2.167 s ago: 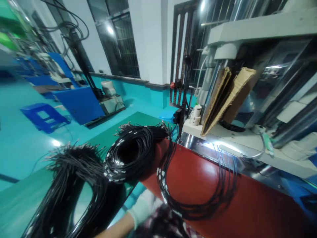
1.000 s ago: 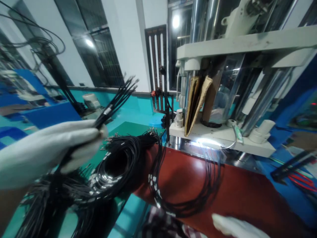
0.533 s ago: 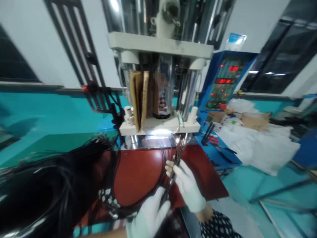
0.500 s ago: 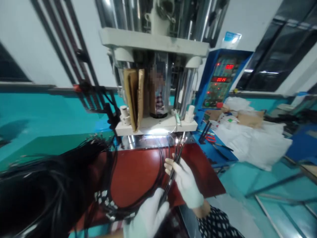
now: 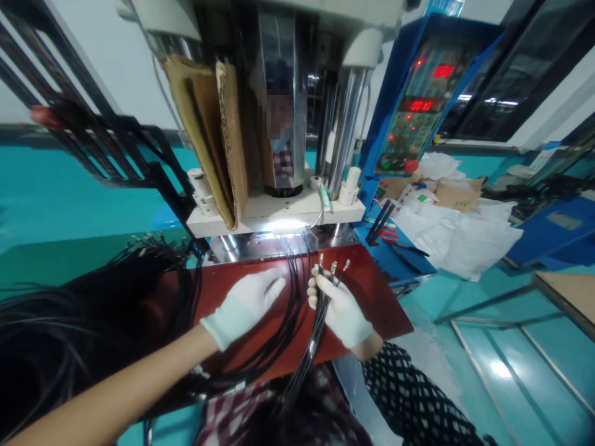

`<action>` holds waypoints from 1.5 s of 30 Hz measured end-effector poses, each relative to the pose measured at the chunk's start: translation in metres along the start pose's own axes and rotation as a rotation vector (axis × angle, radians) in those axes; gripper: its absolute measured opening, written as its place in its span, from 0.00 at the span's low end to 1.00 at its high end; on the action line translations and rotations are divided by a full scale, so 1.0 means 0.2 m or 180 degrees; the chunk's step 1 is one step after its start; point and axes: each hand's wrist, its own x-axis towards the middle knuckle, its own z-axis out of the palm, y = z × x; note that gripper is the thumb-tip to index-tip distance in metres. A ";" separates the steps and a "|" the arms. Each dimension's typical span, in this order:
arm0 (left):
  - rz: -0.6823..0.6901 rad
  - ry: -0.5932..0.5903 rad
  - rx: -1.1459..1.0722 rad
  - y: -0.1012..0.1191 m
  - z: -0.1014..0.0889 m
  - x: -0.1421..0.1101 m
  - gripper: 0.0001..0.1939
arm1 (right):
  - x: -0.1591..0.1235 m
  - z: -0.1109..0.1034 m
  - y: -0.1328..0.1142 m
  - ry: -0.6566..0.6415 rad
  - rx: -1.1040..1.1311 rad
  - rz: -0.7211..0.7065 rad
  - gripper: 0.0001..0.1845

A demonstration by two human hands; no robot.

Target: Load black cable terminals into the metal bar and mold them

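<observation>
The person is wearing thin, whitish fabric gloves on both hands. The left hand (image 5: pixel 246 303) is showing a snug, plain glove ending at the wrist in a pale mint-green cuff (image 5: pixel 220 328), and the left forearm (image 5: pixel 125 384) is showing bare. The right hand (image 5: pixel 341 310) is wearing a matching glove with the same minty cuff. A black sleeve (image 5: pixel 413 390) with a white crisscross pattern is covering the right forearm. Maroon-and-white checked clothing (image 5: pixel 232 412) is showing at the torso.
</observation>
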 end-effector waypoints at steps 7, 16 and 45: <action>0.0449 -0.1152 -0.1397 0.14 0.10 -0.07 0.21 | -0.06 0.09 -0.10 -0.0515 -0.0151 -0.0113 0.14; 0.0781 -0.2352 -0.0655 0.14 -0.04 -0.18 0.14 | -0.20 0.28 -0.23 -0.1155 -0.0943 -0.0307 0.12; -0.1478 -0.0586 -0.3384 -0.11 -0.11 -0.10 0.28 | -0.06 0.02 0.02 -0.1811 -0.0344 0.1182 0.16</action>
